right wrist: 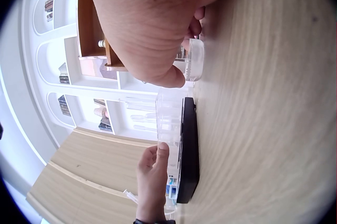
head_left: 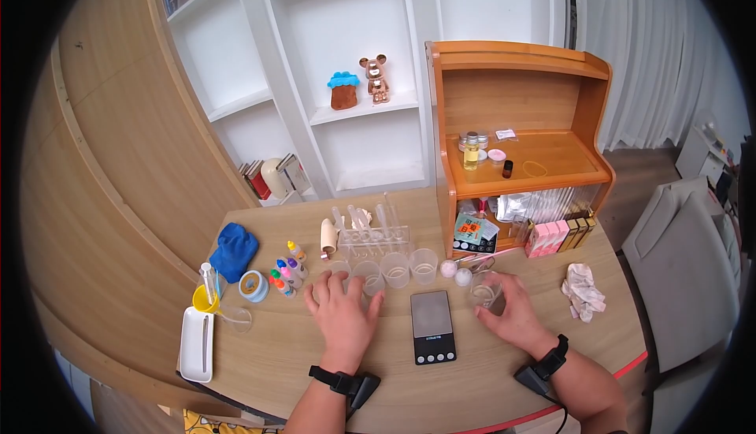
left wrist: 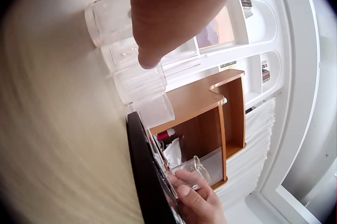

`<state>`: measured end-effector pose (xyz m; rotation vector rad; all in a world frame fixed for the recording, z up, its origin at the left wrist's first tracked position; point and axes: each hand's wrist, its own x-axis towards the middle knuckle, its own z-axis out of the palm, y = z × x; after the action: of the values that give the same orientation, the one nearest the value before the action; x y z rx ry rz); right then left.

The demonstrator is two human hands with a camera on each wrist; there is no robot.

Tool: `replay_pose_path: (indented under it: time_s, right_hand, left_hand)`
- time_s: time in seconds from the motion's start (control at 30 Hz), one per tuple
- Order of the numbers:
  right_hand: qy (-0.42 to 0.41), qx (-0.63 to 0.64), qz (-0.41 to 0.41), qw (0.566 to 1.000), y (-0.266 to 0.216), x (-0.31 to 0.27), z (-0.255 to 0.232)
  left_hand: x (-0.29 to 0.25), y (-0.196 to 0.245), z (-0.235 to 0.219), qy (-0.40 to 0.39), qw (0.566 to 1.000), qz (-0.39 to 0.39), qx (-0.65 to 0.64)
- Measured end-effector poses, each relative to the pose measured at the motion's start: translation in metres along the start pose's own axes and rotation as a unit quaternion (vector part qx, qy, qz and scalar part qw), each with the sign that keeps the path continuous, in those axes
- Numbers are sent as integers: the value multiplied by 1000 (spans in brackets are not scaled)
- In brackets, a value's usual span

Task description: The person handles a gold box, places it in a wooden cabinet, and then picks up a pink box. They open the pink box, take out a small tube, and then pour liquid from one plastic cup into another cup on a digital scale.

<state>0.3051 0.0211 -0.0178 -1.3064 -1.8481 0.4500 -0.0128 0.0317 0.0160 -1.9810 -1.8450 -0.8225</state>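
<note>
Several clear cups stand in a row, among them a middle cup (head_left: 395, 270) and a right-end cup (head_left: 424, 266). My left hand (head_left: 344, 320) is over the row's left end, fingers spread and slightly bent, thumb apart; whether the fingertips touch the left-end cup (left wrist: 109, 20) is hidden. My right hand (head_left: 516, 317) holds a clear glass beaker (head_left: 485, 292) between thumb and fingers, low over the table; in the right wrist view the beaker (right wrist: 195, 61) is partly covered by the hand. A black scale (head_left: 432, 328) with a grey plate lies between the hands.
Behind the cups stands a test tube rack (head_left: 374, 241). On the left are small colour bottles (head_left: 288, 272), a tape roll (head_left: 253, 286), a blue cloth (head_left: 235, 251) and a white tray (head_left: 197, 345). A wooden shelf (head_left: 520, 60) and crumpled cloth (head_left: 583, 292) are on the right.
</note>
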Motion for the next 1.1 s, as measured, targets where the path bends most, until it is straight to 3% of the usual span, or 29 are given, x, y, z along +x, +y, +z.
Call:
replay_pose_path:
  time_s: [0.57, 0.87, 1.1]
  right_hand:
    - [6, -7, -7, 1000, 2, -1, 2]
    - [5, -4, -8, 1000, 2, 1, 0]
    - [-8, 16, -7, 1000, 3, 1, 0]
  left_hand:
    - [-1, -16, 4, -13, 999, -28, 10]
    - [-8, -31, -8, 24, 995, -58, -84]
    - [-6, -34, -21, -91, 968, -149, -183]
